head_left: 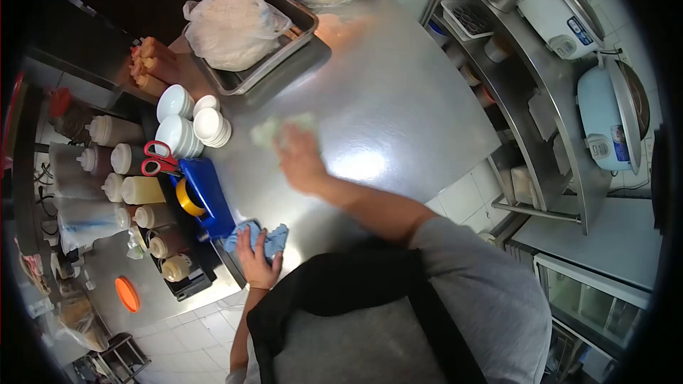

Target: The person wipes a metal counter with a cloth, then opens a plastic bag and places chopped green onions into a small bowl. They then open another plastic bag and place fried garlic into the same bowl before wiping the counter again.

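My right hand [299, 160] is blurred by motion over the steel table [398, 85]. A pale green cloth [267, 133] is under its fingers, pressed to the tabletop. Near the table's front left corner, my left hand [257, 262] rests on a crumpled blue cloth [274, 240], its fingers stretched out and apart. Just beyond that cloth is a blue container [217, 195] with a roll of yellow tape [188, 199] and red-handled scissors [160, 159].
White bowls [174, 131] and small dishes [210, 126] are stacked at the table's left edge. A metal tray [302, 25] carries a bagged pale mass [231, 28]. Squeeze bottles [146, 192] line the left. Rice cookers [605, 117] stand on the right-hand shelving [548, 92].
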Available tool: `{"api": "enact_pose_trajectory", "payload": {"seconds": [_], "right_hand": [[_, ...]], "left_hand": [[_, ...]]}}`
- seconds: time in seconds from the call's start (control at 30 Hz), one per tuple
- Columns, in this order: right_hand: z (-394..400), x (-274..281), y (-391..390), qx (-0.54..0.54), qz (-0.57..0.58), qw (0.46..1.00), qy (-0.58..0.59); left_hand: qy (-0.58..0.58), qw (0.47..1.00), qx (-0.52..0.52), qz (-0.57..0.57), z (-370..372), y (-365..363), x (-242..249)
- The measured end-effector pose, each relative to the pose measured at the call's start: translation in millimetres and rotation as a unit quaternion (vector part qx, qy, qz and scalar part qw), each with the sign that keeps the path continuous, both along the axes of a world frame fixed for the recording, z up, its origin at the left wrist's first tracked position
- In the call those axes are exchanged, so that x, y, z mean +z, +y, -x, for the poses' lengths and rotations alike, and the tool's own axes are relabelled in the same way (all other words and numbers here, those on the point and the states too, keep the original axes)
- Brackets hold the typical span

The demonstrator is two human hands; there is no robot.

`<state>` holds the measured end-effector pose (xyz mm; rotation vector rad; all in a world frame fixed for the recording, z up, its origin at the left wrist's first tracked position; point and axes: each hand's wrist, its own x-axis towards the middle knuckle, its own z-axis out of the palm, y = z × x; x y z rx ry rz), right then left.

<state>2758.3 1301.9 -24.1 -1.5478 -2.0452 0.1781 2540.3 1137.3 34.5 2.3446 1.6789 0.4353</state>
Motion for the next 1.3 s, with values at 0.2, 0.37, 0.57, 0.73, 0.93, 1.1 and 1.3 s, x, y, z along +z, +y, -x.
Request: {"api": "enact_pose_trajectory", "payload": {"seconds": [0.2, 0.37, 0.57, 0.73, 0.93, 1.1, 1.3], "right_hand": [[-199.7, -3.4, 37.1, -0.143, -0.106, 0.984, 0.022], [-302.4, 38.5, 23.3, -0.413, 0.115, 0.884, -0.189], [-32.1, 18.8, -109.5, 0.114, -0.048, 0.992, 0.035], [-149.6, -10.9, -69.6, -0.02, 0.047, 0.975, 0.214], [-341.5, -6.3, -44.6, -0.391, 0.004, 0.905, -0.164], [-107.5, 7.2, -147.4, 0.098, 0.083, 0.977, 0.169], [-231.3, 52.6, -191.9, 0.112, 0.19, 0.975, 0.031]], "left_hand": [[0.009, 1.0, -0.002, -0.025, -8.6, -1.9, 5.4], [0.005, 1.0, 0.003, -0.03, -10.6, -3.8, 5.2], [0.005, 0.999, 0.009, -0.032, -9.7, -7.0, 2.9], [0.001, 0.999, 0.003, -0.039, -11.8, -8.2, 6.2], [0.008, 0.999, 0.008, -0.037, -11.1, -9.0, 4.4], [0.004, 0.999, -0.003, -0.047, -9.1, -10.9, 1.4], [0.005, 0.999, 0.005, -0.042, -9.5, -8.1, 3.7]]}}
